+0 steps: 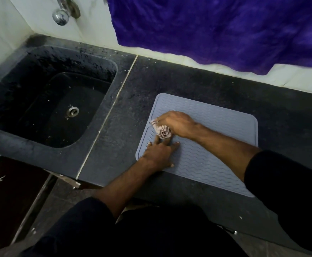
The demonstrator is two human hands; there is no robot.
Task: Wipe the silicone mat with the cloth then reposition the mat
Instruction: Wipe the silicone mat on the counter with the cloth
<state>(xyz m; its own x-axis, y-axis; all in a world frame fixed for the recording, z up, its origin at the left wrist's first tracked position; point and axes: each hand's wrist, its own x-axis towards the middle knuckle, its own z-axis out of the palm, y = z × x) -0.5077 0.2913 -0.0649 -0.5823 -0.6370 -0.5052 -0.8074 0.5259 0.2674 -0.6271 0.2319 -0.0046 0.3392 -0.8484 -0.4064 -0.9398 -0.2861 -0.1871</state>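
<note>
A grey-blue silicone mat (216,127) with a wavy ribbed surface lies flat on the dark stone counter, right of the sink. My right hand (177,123) presses a bunched pale striped cloth (161,131) onto the mat near its left edge. My left hand (159,153) lies flat on the mat's near-left part, fingers spread, holding the mat down just below the cloth.
A deep black sink (58,101) with a steel drain sits to the left. A chrome tap (62,14) sticks out of the white tiled wall above it. A purple cloth (225,28) hangs over the wall behind the counter (290,112). The counter's front edge runs close below the mat.
</note>
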